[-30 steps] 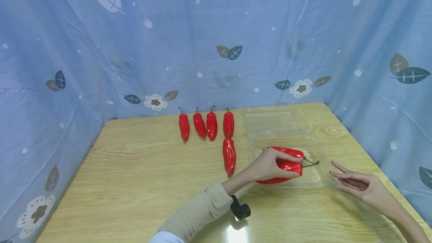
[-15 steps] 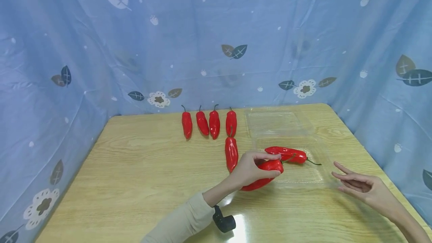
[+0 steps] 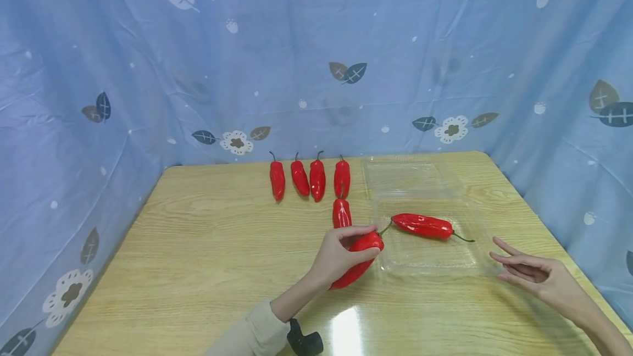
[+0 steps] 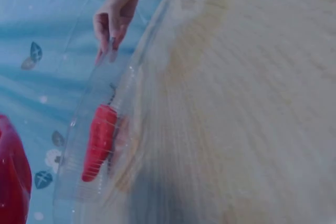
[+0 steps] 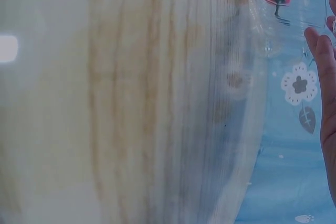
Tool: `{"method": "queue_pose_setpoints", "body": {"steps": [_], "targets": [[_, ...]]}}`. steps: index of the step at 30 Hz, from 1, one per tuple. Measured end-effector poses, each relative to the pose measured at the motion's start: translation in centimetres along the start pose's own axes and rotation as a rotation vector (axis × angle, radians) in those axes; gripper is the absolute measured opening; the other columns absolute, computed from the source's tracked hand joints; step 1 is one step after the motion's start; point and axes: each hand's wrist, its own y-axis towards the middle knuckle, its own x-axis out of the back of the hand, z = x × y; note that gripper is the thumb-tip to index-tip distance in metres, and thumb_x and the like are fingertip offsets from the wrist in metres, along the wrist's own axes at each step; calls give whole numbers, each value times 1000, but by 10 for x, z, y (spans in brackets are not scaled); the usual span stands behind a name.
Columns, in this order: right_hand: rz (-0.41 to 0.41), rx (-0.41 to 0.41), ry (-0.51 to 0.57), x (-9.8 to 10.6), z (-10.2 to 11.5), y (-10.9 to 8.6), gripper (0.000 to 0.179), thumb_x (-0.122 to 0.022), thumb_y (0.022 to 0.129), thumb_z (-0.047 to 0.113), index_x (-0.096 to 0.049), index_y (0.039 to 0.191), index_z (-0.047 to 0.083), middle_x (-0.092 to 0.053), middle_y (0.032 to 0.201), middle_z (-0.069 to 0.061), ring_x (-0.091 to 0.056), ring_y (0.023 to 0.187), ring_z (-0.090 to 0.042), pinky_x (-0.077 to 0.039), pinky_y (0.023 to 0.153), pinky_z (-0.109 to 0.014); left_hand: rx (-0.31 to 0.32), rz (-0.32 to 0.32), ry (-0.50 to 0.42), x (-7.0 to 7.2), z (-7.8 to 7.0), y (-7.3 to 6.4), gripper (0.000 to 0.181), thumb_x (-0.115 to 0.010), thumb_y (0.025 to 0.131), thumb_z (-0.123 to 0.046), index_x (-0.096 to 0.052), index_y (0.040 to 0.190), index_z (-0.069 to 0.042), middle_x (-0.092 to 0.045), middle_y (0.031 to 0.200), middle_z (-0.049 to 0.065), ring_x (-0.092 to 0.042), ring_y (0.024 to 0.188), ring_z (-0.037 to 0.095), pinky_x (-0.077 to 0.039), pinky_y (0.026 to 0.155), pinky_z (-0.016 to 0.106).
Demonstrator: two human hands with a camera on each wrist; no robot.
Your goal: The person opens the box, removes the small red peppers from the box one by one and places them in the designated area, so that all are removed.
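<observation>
My left hand (image 3: 332, 254) holds a red chili pepper (image 3: 358, 268) between thumb and fingers, its green stem pointing up and to the right. That pepper (image 4: 11, 174) also shows at the left edge of the left wrist view. One more red pepper (image 3: 422, 226) lies in the near half of an opened clear plastic clamshell box (image 3: 420, 263), stem to the right. At the box's right edge my right hand (image 3: 544, 279) has its fingers extended loosely, fingertips right by the rim. In the right wrist view, only part of this hand (image 5: 326, 77) is visible.
Several red peppers (image 3: 317, 180) lie in a row along the table's back edge. Another pepper (image 3: 341, 213) lies in front of the rightmost one, partly hidden behind my left hand. The box's lid (image 3: 405, 177) lies folded back. A blue patterned curtain (image 3: 296, 43) surrounds the wooden table (image 3: 212, 246).
My left hand has lifted one of the two peppers out of the box and carried it left, past the box's edge. The other pepper stays inside; my right hand has hardly moved.
</observation>
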Motion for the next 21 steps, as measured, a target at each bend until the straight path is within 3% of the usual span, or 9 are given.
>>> {"method": "queue_pose_setpoints", "body": {"steps": [5,13,18,21], "targets": [[-8,0,13,-1,-1,-2,34,-55,83,-23,-51,117,-24,-46,143,13,-56,115,-6,-52,80,-21,-9,-133,-68,5,5,-13,41,-75,83,-11,-66,123,-13,-64,124,2,-57,111,19,-51,89,28],[-51,-4,-106,-2,-2,-3,34,-59,82,-21,-55,116,-21,-48,141,14,-58,111,-4,-53,77,-19,19,-395,-180,8,16,-22,46,-77,81,-13,-64,125,-8,-63,122,6,-58,106,20,-52,86,26],[-18,24,-35,-1,-2,-3,34,-57,82,-22,-54,117,-22,-47,143,11,-59,112,-6,-53,79,-20,60,-476,-218,17,20,-18,49,-77,81,-16,-63,127,-9,-62,125,4,-57,109,20,-52,87,28],[-10,32,-46,-1,-3,-2,35,-57,82,-23,-53,116,-23,-47,143,11,-58,113,-6,-53,79,-20,82,-503,-207,24,21,-13,49,-78,81,-18,-64,127,-12,-63,124,2,-57,109,20,-52,88,29]]}}
